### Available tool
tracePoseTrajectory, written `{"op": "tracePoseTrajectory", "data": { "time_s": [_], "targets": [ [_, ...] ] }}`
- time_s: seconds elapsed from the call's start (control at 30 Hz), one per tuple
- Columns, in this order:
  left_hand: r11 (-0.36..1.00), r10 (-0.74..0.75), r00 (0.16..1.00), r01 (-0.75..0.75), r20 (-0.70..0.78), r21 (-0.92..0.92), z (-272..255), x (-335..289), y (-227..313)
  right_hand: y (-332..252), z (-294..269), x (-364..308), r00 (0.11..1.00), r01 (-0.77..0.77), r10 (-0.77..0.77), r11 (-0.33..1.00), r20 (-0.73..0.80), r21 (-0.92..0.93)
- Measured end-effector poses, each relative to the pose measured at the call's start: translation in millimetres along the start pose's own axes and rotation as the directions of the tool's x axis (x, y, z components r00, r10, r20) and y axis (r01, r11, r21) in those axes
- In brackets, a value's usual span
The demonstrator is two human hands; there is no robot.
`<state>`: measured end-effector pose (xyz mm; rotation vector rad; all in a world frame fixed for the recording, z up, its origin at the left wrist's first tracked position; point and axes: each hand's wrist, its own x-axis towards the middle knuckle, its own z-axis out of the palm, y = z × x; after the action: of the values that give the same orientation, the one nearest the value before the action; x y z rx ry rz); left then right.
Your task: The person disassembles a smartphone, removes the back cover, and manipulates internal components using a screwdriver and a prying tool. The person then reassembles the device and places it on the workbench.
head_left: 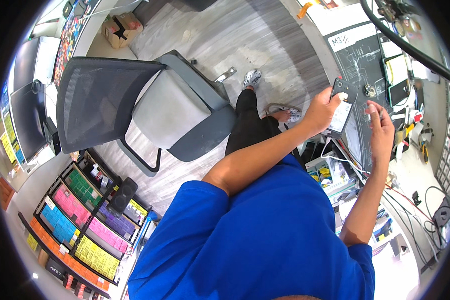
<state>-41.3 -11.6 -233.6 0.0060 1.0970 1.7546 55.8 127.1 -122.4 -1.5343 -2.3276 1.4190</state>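
Note:
My left hand (321, 111) grips a dark phone (346, 96) by its edge, over the bench at the right. The phone's face toward me has a camera lens near the top and a large white printed area below. A white cable (325, 150) runs to its lower end. Just right of the phone is my right hand (381, 127), its thumb and fingers drawn together. Whatever is between those fingertips, if anything, is too small to make out. A small round metallic piece (369, 90) lies on the dark work mat (357, 57) beyond the fingers.
Other phones and phone parts (399, 92) lie on the bench past my right hand, with hand tools (410, 127) nearby. A thick black cable (410, 47) arches over the bench. An office chair (180, 107) stands to my left. Racks of coloured labelled boxes (80, 215) are at lower left.

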Motion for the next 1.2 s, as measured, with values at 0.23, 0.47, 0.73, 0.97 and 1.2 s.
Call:
{"op": "tracePoseTrajectory", "data": {
  "time_s": [0.23, 0.47, 0.73, 0.97, 1.2],
  "targets": [
    [0.999, 0.048, 0.995, -0.047, -0.087, 0.008, -6.5, -2.0, 7.6, 9.4, -15.8, 23.0, 0.987, -0.016, 0.012, 1.0, -0.161, -0.022],
    [0.999, 0.015, 0.996, -0.018, -0.084, -0.038, -9.6, -10.9, 14.5, 17.6, -14.3, 20.4, 0.991, -0.086, 0.097, 0.989, -0.095, 0.121],
    [0.997, 0.011, 0.999, -0.014, -0.053, -0.069, -6.4, -18.2, -12.9, 43.1, -4.2, 12.1, 0.999, -0.006, 0.009, 0.996, -0.033, 0.086],
    [0.997, -0.024, 0.997, 0.018, -0.069, -0.08, 12.2, -28.3, -14.4, 54.7, -20.0, 3.3, 0.999, -0.031, 0.035, 0.989, -0.023, 0.145],
    [1.0, 0.017, 0.998, -0.018, -0.062, -0.007, 15.8, -26.9, -28.3, 66.0, -34.7, -2.9, 0.996, 0.066, -0.064, 0.997, -0.061, 0.038]
  ]
}}
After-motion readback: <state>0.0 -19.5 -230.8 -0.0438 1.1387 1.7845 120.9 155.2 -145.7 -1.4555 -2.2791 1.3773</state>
